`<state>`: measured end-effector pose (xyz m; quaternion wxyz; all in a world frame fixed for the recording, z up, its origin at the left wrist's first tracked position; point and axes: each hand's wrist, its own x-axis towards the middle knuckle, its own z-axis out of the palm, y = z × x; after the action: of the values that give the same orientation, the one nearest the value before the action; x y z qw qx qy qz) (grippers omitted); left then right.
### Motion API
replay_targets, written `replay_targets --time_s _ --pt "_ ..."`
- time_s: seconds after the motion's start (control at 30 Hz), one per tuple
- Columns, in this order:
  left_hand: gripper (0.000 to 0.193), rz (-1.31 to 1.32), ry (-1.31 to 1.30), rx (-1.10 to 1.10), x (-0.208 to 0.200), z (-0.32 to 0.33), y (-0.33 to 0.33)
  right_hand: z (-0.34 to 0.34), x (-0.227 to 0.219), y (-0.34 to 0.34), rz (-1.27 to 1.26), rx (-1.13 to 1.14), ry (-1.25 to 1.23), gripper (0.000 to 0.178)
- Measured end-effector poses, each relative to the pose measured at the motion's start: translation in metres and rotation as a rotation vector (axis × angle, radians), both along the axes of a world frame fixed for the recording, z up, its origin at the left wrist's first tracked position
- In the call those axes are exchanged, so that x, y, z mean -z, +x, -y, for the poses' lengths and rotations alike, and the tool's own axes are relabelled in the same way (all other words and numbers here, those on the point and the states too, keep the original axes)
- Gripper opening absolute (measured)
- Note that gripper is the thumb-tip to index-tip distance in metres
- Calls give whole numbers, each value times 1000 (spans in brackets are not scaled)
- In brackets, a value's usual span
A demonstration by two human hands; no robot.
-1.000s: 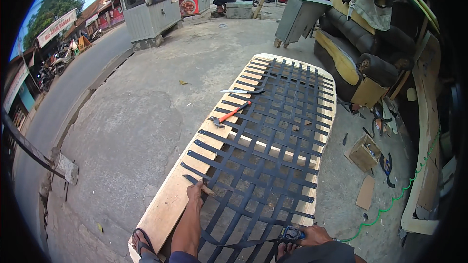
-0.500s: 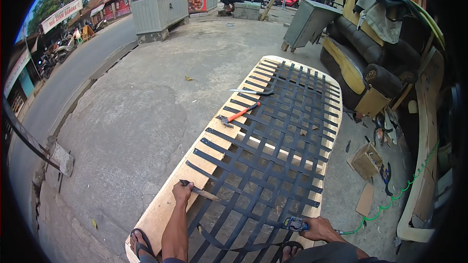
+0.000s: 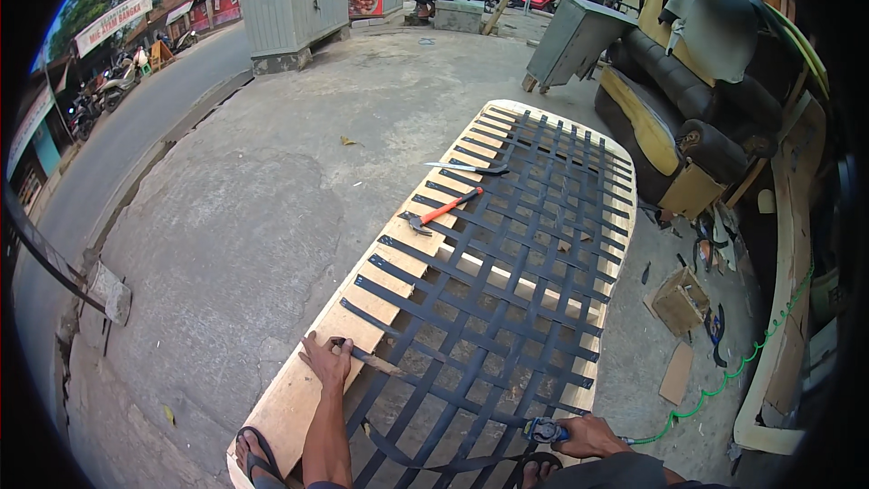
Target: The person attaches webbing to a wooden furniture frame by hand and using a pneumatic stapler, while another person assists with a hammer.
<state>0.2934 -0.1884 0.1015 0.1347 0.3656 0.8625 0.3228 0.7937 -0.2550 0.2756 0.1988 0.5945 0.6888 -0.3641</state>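
My left hand (image 3: 328,362) rests at the left board of a wooden frame (image 3: 290,398). Some fingers are stretched over the board, while the thumb side stays on the end of a short wooden stick (image 3: 387,367). The stick lies at the end of a black webbing strap (image 3: 444,389); how the two join is unclear. My right hand (image 3: 588,436) is closed round a blue-and-silver air stapler (image 3: 546,431), low over the webbing near the frame's right side. Woven black straps span the frame, their ends lying across both side boards.
An orange-handled claw hammer (image 3: 441,211) and a knife-like blade (image 3: 466,167) lie on the frame. A green coiled hose (image 3: 706,389) trails right. Beyond are a wooden box (image 3: 681,301), an old sofa (image 3: 665,72) and a grey cabinet (image 3: 575,41). My sandalled feet are beside the frame's near end.
My left hand has loosened from a fist, with fingers now spread onto the board, and shifted slightly left. The stick stays nearly in place. The stapler has dropped slightly lower.
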Motion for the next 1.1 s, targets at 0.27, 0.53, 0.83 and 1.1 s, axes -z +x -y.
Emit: replay_targets --time_s 0.27,0.53,0.83,1.1 --pt "34 -4 42 -22 3 2 0 -12 11 -2 27 24 51 55" --pt "97 164 76 -62 26 5 -6 -21 31 12 99 113 141 60" --pt "85 131 73 -37 19 2 -5 -34 64 22 115 22 20 43" --pt "52 28 38 -26 20 1 -3 -31 64 28 54 21 98 47"
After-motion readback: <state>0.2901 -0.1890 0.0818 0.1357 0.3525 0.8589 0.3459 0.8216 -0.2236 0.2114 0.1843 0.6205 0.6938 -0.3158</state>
